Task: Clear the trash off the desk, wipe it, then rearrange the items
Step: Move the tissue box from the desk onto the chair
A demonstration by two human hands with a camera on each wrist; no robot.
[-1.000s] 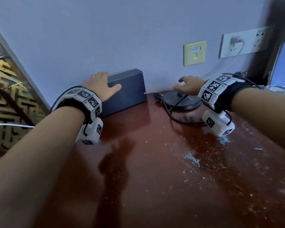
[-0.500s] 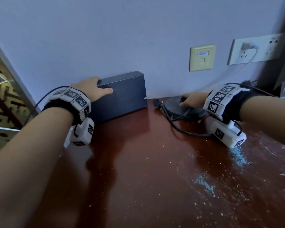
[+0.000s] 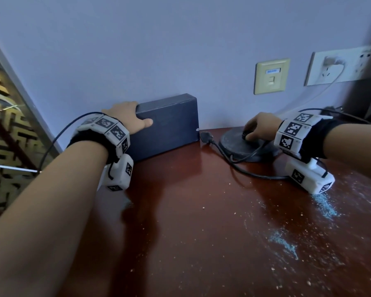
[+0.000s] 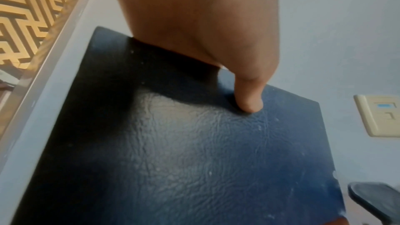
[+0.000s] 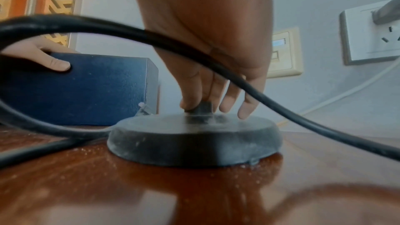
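A dark blue box [image 3: 167, 127] stands on edge against the wall at the back of the brown desk [image 3: 191, 221]. My left hand [image 3: 128, 117] grips its top left corner, thumb [image 4: 249, 98] pressed on the leathery front face [image 4: 194, 151], the other fingers hidden over the top. A black round base [image 3: 242, 146] sits to the right. My right hand [image 3: 258, 128] pinches the small knob [image 5: 202, 108] at its centre between thumb and fingers. Its black cord [image 3: 234, 161] loops across the desk, ending in a plug [image 3: 206, 137] by the box.
Crumbs and pale blue smears [image 3: 283, 241] cover the right part of the desk. On the wall are a beige socket plate [image 3: 270, 76] and a white power outlet [image 3: 338, 65] with a plugged-in white cable. A gold patterned panel [image 3: 2, 129] stands at the left.
My right hand came down from hovering over the black base and now pinches its centre knob. My left hand slid left along the blue box to its corner.
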